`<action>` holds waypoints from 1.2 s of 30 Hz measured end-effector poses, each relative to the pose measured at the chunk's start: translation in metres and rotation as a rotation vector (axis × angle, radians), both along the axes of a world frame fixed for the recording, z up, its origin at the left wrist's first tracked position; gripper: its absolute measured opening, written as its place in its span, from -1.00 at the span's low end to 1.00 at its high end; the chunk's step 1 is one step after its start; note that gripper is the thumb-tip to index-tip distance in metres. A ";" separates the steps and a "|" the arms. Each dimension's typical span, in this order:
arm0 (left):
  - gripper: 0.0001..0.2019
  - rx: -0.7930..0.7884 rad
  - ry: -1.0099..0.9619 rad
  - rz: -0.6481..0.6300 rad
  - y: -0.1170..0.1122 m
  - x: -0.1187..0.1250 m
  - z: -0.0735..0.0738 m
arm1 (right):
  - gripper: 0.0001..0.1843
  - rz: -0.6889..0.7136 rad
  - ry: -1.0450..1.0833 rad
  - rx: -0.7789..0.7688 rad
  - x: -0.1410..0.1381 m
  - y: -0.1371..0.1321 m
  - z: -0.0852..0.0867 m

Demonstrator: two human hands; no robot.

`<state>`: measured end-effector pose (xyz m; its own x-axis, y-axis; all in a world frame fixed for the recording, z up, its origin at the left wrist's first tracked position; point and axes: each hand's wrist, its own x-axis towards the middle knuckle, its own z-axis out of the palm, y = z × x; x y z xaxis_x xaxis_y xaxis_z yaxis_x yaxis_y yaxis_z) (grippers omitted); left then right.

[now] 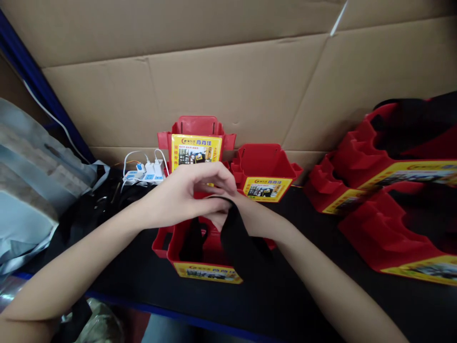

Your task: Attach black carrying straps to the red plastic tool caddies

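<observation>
My left hand (183, 193) is closed in a pinch, with thumb and fingertips on the end of a black strap (237, 238). My right hand (241, 202) meets it from the other side, partly hidden behind the left, its curled fingers against the same strap. From both hands the strap hangs in a loop over the right part of an open red plastic box (173, 247). That box has a yellow printed label (205, 272) on its front, and more black webbing (193, 240) lies inside it.
Behind the hands stand two labelled red boxes, one taller (196, 125) and one lower (264, 159). Several red boxes (371, 228) are grouped at right. A white power strip (144, 177) with plugs lies at left, near a grey-white bag (32, 171). Cardboard (228, 90) backs the black table (285, 290).
</observation>
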<state>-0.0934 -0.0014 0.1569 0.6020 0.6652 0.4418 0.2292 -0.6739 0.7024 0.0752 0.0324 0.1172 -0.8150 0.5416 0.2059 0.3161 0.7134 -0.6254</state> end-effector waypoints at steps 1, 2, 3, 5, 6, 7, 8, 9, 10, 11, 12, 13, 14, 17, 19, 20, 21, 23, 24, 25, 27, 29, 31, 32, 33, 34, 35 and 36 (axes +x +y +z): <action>-0.77 0.029 0.004 0.008 -0.001 -0.003 -0.002 | -0.85 0.008 0.036 -0.063 0.001 0.001 0.002; -0.67 0.052 0.020 0.024 -0.001 -0.006 -0.004 | -0.82 0.005 0.053 -0.140 0.003 0.001 0.004; -0.60 0.062 0.052 0.046 -0.001 -0.009 -0.007 | -0.79 -0.006 0.048 -0.218 0.006 0.000 0.006; -0.59 0.060 0.174 0.103 -0.002 -0.014 -0.016 | -0.76 0.001 0.010 -0.352 0.010 -0.001 0.008; -0.64 0.056 0.238 0.128 -0.002 -0.015 -0.020 | -0.75 0.019 -0.011 -0.398 0.011 -0.002 0.007; -0.69 0.058 0.288 0.152 -0.002 -0.015 -0.025 | -0.73 0.038 -0.024 -0.434 0.011 -0.003 0.005; -0.72 0.067 0.321 0.173 -0.002 -0.014 -0.029 | -0.72 0.053 -0.029 -0.467 0.010 -0.004 0.003; -0.74 0.080 0.340 0.193 -0.002 -0.013 -0.032 | -0.70 0.063 -0.020 -0.499 0.009 -0.004 0.001; -0.74 0.099 0.342 0.211 -0.002 -0.012 -0.034 | -0.69 0.065 0.004 -0.531 0.009 -0.004 -0.001; -0.74 0.119 0.336 0.228 -0.003 -0.011 -0.035 | -0.68 0.058 0.036 -0.564 0.008 -0.004 -0.001; -0.74 0.141 0.327 0.247 -0.003 -0.010 -0.035 | -0.64 0.043 0.072 -0.599 0.008 -0.005 -0.001; -0.74 0.164 0.317 0.265 -0.003 -0.009 -0.035 | -0.60 0.025 0.112 -0.633 0.007 -0.006 0.000; -0.74 0.183 0.306 0.284 -0.004 -0.009 -0.035 | -0.58 0.007 0.156 -0.663 0.007 -0.008 0.002; -0.76 0.251 0.263 0.363 -0.004 -0.009 -0.033 | -0.60 -0.048 0.332 -0.729 0.005 -0.016 0.007; -0.76 0.332 0.243 0.415 -0.004 -0.008 -0.034 | -0.66 -0.069 0.469 -0.749 0.003 -0.021 0.009; -0.76 0.385 0.235 0.442 -0.003 -0.007 -0.034 | -0.68 -0.067 0.522 -0.755 0.002 -0.024 0.010; -0.76 0.441 0.227 0.473 -0.003 -0.006 -0.034 | -0.68 -0.053 0.555 -0.760 0.001 -0.026 0.010; -0.79 0.522 0.215 0.537 0.000 -0.005 -0.033 | -0.58 0.006 0.552 -0.748 0.001 -0.029 0.010; -0.80 0.528 0.216 0.558 0.002 -0.007 -0.031 | -0.48 0.032 0.517 -0.722 0.002 -0.030 0.011; -0.82 0.501 0.228 0.561 0.004 -0.009 -0.029 | -0.39 0.044 0.462 -0.681 0.003 -0.031 0.011; -0.82 0.343 0.280 0.480 0.011 -0.017 -0.022 | -0.34 0.014 0.318 -0.554 0.007 -0.033 0.013; -0.82 0.095 0.363 0.287 0.018 -0.029 -0.014 | -0.49 -0.031 0.173 -0.423 0.011 -0.033 0.016; -0.87 -0.158 0.455 0.062 0.024 -0.042 -0.007 | -0.66 -0.061 0.086 -0.354 0.014 -0.032 0.019; -0.86 -0.262 0.495 -0.036 0.027 -0.048 -0.004 | -0.69 -0.069 0.065 -0.359 0.016 -0.031 0.020; -0.83 -0.342 0.527 -0.108 0.030 -0.053 -0.002 | -0.70 -0.062 0.051 -0.393 0.018 -0.029 0.021; -0.80 -0.395 0.547 -0.150 0.032 -0.057 0.000 | -0.69 -0.035 0.043 -0.446 0.019 -0.027 0.022; -0.78 -0.423 0.558 -0.166 0.033 -0.060 0.001 | -0.67 0.015 0.039 -0.509 0.021 -0.025 0.023; -0.77 -0.430 0.562 -0.160 0.035 -0.063 0.002 | -0.66 0.087 0.042 -0.571 0.024 -0.024 0.025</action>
